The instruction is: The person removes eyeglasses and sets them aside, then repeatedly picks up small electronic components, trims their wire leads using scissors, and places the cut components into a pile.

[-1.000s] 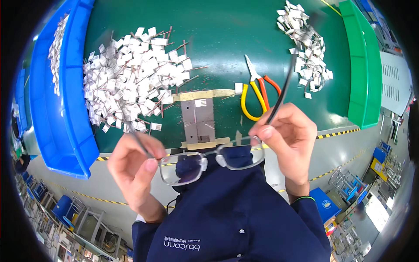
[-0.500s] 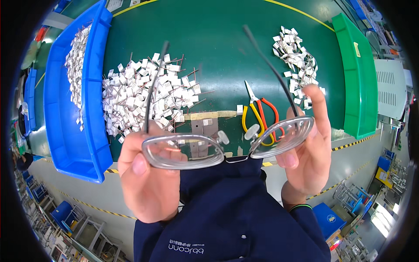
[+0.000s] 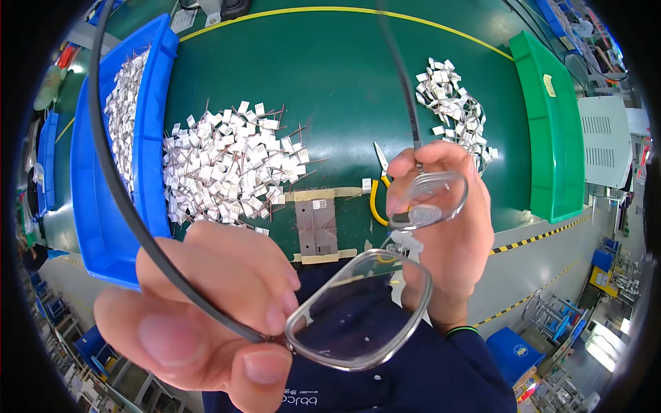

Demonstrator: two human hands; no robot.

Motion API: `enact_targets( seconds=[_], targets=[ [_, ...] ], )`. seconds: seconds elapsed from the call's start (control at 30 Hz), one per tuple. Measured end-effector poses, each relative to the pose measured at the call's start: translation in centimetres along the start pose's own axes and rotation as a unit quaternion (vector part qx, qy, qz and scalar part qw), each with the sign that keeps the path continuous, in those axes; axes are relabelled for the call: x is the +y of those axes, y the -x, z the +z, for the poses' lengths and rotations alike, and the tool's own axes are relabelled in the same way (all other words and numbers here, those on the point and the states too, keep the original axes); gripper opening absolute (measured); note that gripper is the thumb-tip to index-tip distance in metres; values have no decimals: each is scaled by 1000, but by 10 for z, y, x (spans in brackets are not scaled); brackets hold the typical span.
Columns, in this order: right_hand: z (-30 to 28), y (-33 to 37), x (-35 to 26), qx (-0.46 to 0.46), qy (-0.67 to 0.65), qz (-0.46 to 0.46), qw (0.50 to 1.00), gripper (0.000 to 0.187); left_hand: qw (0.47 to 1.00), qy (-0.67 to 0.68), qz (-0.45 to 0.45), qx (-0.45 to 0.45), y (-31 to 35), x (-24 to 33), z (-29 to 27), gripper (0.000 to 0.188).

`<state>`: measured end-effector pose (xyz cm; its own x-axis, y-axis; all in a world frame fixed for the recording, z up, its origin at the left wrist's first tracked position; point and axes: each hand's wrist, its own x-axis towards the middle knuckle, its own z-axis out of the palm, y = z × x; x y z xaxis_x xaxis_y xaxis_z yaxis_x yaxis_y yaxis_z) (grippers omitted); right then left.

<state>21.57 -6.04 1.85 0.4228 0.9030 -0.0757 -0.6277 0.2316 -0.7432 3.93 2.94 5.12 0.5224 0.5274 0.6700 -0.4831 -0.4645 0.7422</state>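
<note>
A pair of eyeglasses with a silver metal rim and dark thin temples (image 3: 361,310) is held aloft in front of a green-topped bench (image 3: 330,76). The left hand (image 3: 213,316) pinches the eyeglasses at the near hinge; the right hand (image 3: 451,255) grasps them at the far hinge. Both grips are closed on the frame.

Behind the eyeglasses, a flat grey plate (image 3: 317,234) is fixed to the bench by beige tape strips. A pair of pliers with a yellow handle (image 3: 375,205) lies beside it, partly covered by the right hand. A large heap of white tags with dark wires (image 3: 227,162) occupies the left side; a smaller heap of white tags (image 3: 454,107) lies on the right.

A blue plastic bin (image 3: 151,124) at the left contains more white tags; the left temple crosses in front of it. A green plastic bin (image 3: 551,124) stands at the right; its contents cannot be seen.

Compared with half a second earlier, the eyeglasses have changed from nearly level to slanted, with the left lens closer to the camera. The pliers' orange handle, previously visible, is now hidden.
</note>
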Motion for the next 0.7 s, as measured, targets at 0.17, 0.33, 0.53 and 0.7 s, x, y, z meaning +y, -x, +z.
enact_targets(
  seconds=[0.17, 0.33, 0.53, 0.7],
  targets=[
    [-21, -8, 4, 16, -15, 34, 999, 28, 983, -150, 40, -98, -15, -19, 4, 42],
    [-26, -19, 17, -36, -3, 44, 998, 16, 961, -226, -40, -152, -47, 4, 18, 20],
    [-19, -32, 20, -54, 28, -44, 997, 13, 963, -202, 144, 107, -42, -25, 97, 39],
    [0, -44, -5, -54, 40, -165, 984, 13, 959, -203, 135, 142, -65, -7, 108, 33]
  ],
)
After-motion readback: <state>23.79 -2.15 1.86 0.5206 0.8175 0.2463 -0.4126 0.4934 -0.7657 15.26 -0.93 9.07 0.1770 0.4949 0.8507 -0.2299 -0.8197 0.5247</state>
